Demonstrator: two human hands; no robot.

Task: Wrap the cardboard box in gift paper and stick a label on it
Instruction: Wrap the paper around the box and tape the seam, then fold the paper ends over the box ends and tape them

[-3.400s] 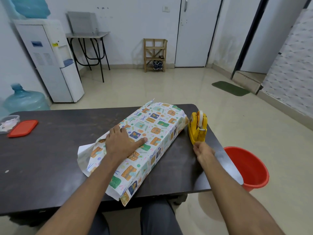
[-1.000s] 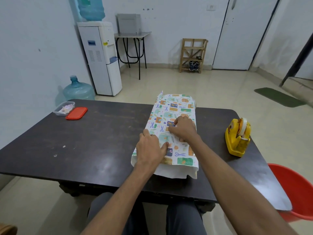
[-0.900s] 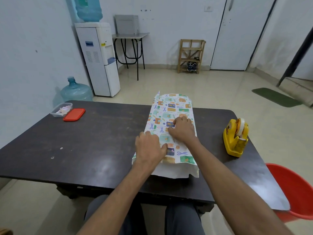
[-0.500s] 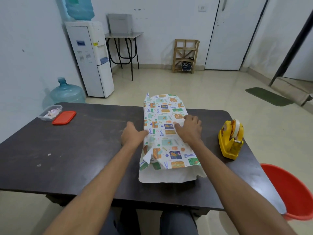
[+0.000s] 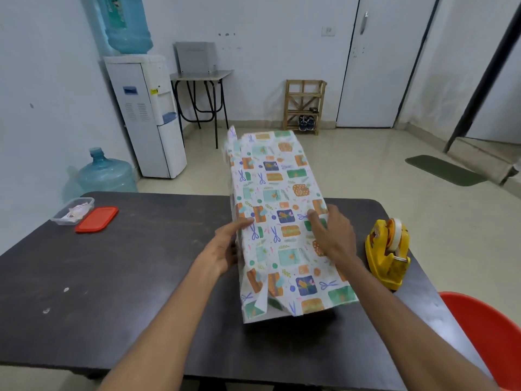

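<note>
1. A dark table [image 5: 127,277] fills the near part of the scene, seen from above by the person working at it.
2. A long box wrapped in patterned gift paper [image 5: 277,221] sits in the middle of the table, its far end tilted up above the far edge and its near end low over the tabletop.
3. The paper at the near end hangs loose and open, not folded shut.
4. The left hand [image 5: 227,246] grips the box's left side, thumb on top and fingers hidden beneath.
5. The right hand [image 5: 332,235] lies across the top right edge with its fingers curled onto the paper, holding the box from that side.
6. A yellow tape dispenser [image 5: 387,253] stands on the table just right of the box, apart from it.
7. At the far left of the table a clear plastic tub [image 5: 72,211] rests beside its red lid [image 5: 96,219].
8. A red bucket [image 5: 487,334] shows at the near right, below the table edge.
</note>
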